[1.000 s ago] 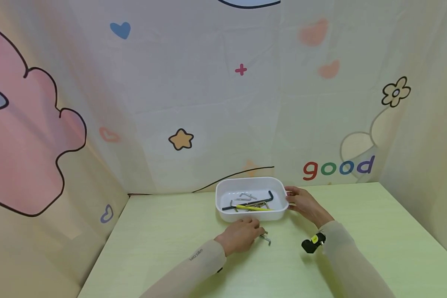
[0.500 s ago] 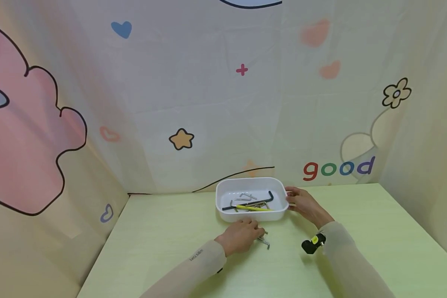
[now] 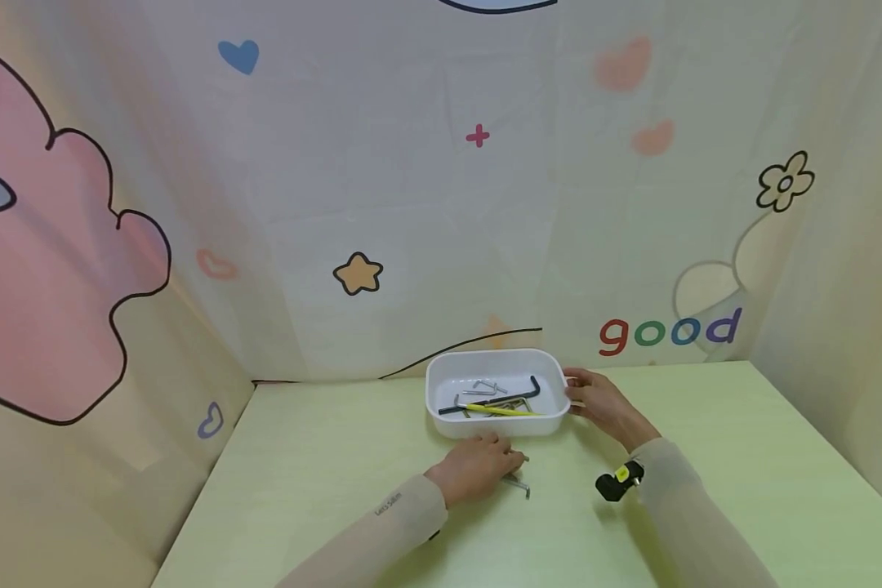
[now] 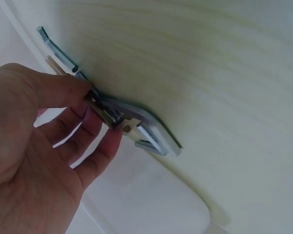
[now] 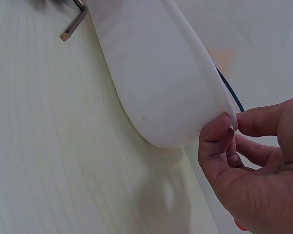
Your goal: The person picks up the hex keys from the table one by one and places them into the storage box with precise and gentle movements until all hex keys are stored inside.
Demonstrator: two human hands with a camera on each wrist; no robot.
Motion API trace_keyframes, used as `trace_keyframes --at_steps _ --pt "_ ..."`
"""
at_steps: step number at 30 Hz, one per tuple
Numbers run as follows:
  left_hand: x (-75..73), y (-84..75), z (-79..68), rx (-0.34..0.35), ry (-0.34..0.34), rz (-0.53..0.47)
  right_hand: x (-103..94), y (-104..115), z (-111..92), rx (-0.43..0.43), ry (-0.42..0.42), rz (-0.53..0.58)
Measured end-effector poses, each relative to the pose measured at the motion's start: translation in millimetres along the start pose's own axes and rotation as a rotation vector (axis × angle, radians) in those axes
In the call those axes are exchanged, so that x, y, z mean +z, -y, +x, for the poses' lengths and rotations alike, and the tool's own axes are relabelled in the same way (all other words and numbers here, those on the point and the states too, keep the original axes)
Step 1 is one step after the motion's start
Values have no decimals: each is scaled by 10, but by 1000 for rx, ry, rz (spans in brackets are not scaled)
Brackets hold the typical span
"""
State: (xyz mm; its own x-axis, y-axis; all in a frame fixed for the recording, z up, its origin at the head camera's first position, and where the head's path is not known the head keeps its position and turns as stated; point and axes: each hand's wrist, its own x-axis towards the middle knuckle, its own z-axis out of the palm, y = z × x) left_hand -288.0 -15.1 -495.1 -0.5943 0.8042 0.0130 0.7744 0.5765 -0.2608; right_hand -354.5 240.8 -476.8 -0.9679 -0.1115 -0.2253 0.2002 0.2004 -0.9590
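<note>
My left hand (image 3: 474, 467) is low over the table, in front of the white plastic tray (image 3: 503, 427). In the left wrist view, its thumb and fingers pinch a bunch of L-shaped hex keys (image 4: 158, 129), some silver and some brownish, their bent ends sticking out past the fingertips. Another short silver piece (image 4: 56, 51) shows beyond the thumb. My right hand (image 3: 604, 406) grips the tray's right end; in the right wrist view, the thumb and fingers pinch its rim (image 5: 229, 105). The tips of the held hex keys are partly covered by the left fingers.
Inside the tray lie a long black hex key (image 3: 534, 386), a thin yellow stick (image 3: 500, 410) and several smaller silver and brass-coloured keys. A printed cloth (image 3: 441, 204) hangs right behind the tray. The pale green table (image 3: 301, 457) extends to both sides.
The silver hex key end jutting from my left hand has swung slightly down and toward the left. The left fingers have shifted a little; the right hand and tray stay put.
</note>
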Motion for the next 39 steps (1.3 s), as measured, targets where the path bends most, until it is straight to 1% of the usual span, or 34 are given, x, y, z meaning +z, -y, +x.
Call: trace_keyframes --at_steps 7,14,21,28,35,39 --pt "-48 -1 -4 23 -31 -2 11 6 -9 -1 -6 0" --pt "-83 -17 -39 44 -47 27 24 -10 -6 2 -6 -5" --pt "-132 -14 -78 36 -30 55 25 17 -17 9 -10 -2" --pt "-152 2 -121 49 -85 90 22 30 -17 1 -10 -1" --pt "-181 5 -163 38 -77 99 20 17 -19 7 -6 2" --pt "-223 29 -179 19 -108 106 16 13 -5 12 -7 4"
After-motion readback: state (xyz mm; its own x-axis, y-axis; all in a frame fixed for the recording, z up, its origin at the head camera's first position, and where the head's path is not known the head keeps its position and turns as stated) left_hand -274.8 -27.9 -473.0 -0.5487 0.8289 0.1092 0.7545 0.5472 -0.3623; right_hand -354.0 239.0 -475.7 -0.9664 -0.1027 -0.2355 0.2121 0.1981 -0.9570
